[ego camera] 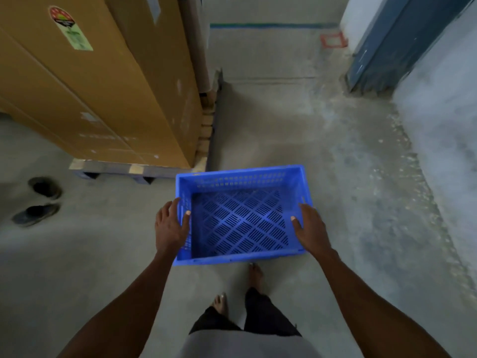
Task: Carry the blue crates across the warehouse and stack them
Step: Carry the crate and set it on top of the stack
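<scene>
Head view: blue crate (242, 215) upright, open-topped, long axis left-right between hands.

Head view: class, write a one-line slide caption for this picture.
Both hands, left hand and right hand, grip an empty blue crate by its sides above the concrete floor, beside palletised cardboard boxes.

One blue crate (242, 218) is showing, and two hands are gripping it: the left hand (171, 226) on its left wall, the right hand (311, 228) on its right wall. Two dark shoes are lying on the floor (296, 125) toward its left edge, one (46, 187) just beyond the other (34, 214). One wooden pallet (144, 170) is carrying tall cardboard boxes (103, 81); at least two are showing, though the exact count cannot be told. Two bare feet are showing, the left foot (220, 302) and the right foot (255, 276). One red square marking (333, 40) is sitting near the floor's far edge.
</scene>
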Demonstrator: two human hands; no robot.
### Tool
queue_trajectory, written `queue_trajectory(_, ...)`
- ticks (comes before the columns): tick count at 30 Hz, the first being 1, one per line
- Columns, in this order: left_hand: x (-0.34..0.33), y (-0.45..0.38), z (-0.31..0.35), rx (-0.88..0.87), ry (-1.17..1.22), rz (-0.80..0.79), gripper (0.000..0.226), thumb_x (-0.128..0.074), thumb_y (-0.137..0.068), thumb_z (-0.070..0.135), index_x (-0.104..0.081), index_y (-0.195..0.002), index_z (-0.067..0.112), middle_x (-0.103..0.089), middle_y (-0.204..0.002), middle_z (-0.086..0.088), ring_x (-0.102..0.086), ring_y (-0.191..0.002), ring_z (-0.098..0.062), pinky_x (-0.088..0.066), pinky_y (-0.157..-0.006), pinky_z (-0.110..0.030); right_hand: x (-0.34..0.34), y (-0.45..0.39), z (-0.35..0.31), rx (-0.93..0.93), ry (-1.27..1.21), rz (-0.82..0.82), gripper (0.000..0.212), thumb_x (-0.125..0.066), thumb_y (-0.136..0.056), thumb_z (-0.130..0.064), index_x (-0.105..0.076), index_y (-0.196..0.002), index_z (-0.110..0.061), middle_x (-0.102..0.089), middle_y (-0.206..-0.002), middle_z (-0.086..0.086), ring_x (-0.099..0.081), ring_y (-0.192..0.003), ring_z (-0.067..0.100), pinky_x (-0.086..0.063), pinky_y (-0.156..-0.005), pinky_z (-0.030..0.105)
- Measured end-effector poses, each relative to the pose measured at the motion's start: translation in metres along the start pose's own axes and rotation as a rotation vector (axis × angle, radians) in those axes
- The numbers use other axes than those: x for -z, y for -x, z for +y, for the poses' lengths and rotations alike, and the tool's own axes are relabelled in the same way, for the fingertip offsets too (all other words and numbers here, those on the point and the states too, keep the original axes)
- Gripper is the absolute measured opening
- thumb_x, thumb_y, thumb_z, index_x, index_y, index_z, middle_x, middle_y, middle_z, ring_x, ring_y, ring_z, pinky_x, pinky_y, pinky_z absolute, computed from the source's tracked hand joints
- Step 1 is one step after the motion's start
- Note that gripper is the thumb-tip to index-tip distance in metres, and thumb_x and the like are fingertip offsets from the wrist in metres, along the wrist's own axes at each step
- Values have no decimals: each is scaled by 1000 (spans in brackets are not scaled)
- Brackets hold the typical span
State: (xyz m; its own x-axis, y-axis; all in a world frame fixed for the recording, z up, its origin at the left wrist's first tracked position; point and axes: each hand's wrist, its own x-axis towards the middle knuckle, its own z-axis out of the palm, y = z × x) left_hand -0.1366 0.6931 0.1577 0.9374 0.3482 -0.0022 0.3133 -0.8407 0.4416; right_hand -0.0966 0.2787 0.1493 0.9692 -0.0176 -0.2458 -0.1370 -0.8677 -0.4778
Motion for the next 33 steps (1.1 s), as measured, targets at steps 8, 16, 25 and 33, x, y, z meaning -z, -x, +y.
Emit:
queue_trajectory(8, -48, -43, -16, 597, 247, -292, 53, -49, -100, 52, -59, -111, 1, -63, -109, -27, -60, -104, -42, -44, -94, -46, -13, -82, 25, -305, -248, -153, 86, -60, -91, -55, -28, -152, -3, -37, -154, 19, -40, -139, 34, -33, -112, 43)
queue_trajectory(16, -65, -64, -29, 816, 675, -314, 52, -33, -102, 61, -54, -99, 13, -54, -76, -4, -50, -54, -14, -44, -50, -26, -10, -123, 26, -633, -659, -134, 66, -36, -89, -76, -56, -84, -14, -55, -74, 12, -53, -58, 25, -43, -57, 33)
queue_trajectory(25, -56, -78, -24, 985, 809, -432, 67, -29, -98, 70, -57, -86, 10, -58, -74, -9, -53, -53, -22, -49, -50, -27, 3, -132, 32, -771, -886, -372, 70, -34, -92, -74, -54, -80, -7, -53, -63, 13, -52, -42, 20, -40, -45, 26)
queue_trajectory(33, -37, -74, -14, 916, 859, -405, 64, -33, -99, 68, -53, -76, 11, -51, -61, -5, -46, -38, -15, -41, -39, -22, 27, -116, 31, -694, -928, -328, 89, -57, -43, -97, -52, -70, -12, -47, -51, 3, -43, -39, 17, -40, -39, 26)
